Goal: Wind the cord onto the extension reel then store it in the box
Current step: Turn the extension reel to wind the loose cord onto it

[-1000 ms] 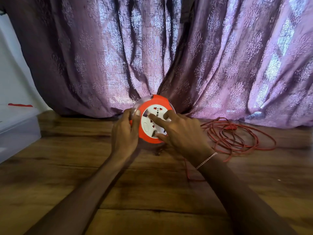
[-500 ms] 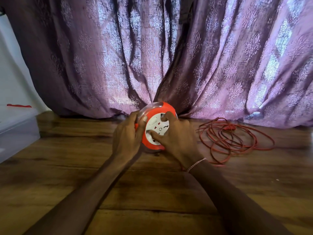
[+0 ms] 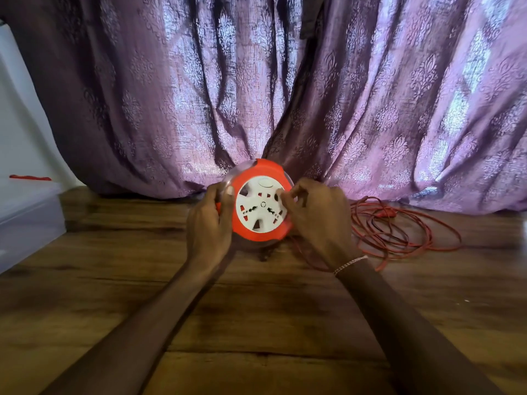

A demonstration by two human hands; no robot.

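We see a purple curtain [image 3: 370,95] behind the reel, wood floor [image 3: 256,309] under it. A clear box [image 3: 28,218] sits far left of the reel. Loose red cord [image 3: 405,232] lies coiled on the floor right of the reel. The reel [image 3: 261,201] stands on edge, white socket face toward us, axle pointing at the camera. Our left hand [image 3: 211,223] is clamped on its left rim; right hand [image 3: 319,218] has fingers curled on the face's right edge.

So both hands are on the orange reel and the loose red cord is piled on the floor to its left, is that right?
Not quite. The head view shows the left hand and right hand on the reel, but the loose cord is piled on the floor to its right, not its left.
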